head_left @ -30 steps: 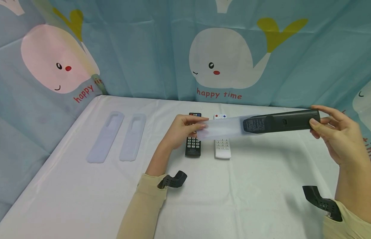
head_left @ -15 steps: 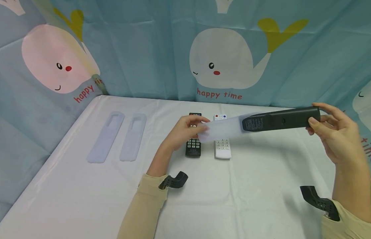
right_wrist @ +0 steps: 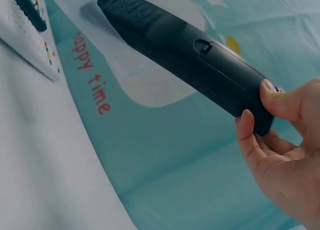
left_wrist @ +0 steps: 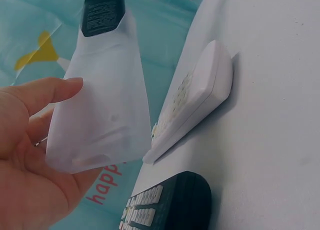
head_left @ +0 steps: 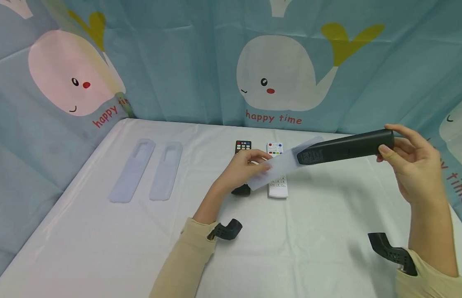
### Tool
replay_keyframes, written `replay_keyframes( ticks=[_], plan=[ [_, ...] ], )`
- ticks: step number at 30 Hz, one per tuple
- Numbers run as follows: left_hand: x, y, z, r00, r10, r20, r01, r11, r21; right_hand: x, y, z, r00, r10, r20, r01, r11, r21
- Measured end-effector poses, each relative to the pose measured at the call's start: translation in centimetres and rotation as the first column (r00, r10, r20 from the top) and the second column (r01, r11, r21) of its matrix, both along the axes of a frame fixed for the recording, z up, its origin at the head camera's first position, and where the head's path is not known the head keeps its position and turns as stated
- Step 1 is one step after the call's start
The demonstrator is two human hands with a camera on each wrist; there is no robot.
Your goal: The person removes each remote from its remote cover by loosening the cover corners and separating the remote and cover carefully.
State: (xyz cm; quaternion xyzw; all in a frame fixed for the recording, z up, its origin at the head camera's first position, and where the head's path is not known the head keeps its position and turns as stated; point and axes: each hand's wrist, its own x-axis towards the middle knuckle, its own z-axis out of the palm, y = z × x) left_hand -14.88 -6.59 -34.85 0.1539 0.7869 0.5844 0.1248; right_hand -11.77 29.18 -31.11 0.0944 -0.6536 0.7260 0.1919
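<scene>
My right hand (head_left: 417,165) pinches one end of a black remote control (head_left: 346,147), whose back with its battery cover shows in the right wrist view. The remote's other end lies at the mouth of a translucent remote cover (head_left: 279,167). My left hand (head_left: 245,167) holds that cover near its far end, thumb on one face and fingers behind, as the left wrist view shows. Both are in the air above the table, tilted up to the right. How deep the remote's tip reaches into the cover is hard to tell.
Behind the left hand lies a second black remote (head_left: 243,145), partly hidden. A white remote (head_left: 277,190) lies beside it, under the held cover. Two more translucent covers (head_left: 132,171) lie at the left of the white table (head_left: 231,256). A printed curtain (head_left: 201,74) hangs behind.
The left hand has moved right and slightly down, tilting the cover more steeply. My right hand has shifted a little left and up with the remote.
</scene>
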Motion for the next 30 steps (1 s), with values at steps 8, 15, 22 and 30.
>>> replay_keyframes(
  ticks=[8,15,22,30],
  plan=[
    [0.3,0.8,-0.2,1.000,-0.013,-0.024,0.012,1.000,-0.021,0.0,-1.1,0.3,0.997,-0.066,-0.042,0.068,0.997,0.034],
    [0.4,1.5,-0.4,0.999,-0.029,-0.045,0.029,1.000,-0.004,0.0,-2.1,0.7,0.991,-0.087,-0.102,0.090,0.996,0.029],
    [0.6,2.0,-0.5,0.998,0.005,-0.059,-0.004,1.000,0.016,0.1,-2.8,0.9,0.990,-0.033,-0.138,0.036,0.999,0.020],
    [0.9,2.4,-0.3,0.997,0.032,-0.070,-0.029,0.999,0.046,0.3,-3.0,1.1,0.992,-0.012,-0.128,0.021,0.997,0.068]
  ],
)
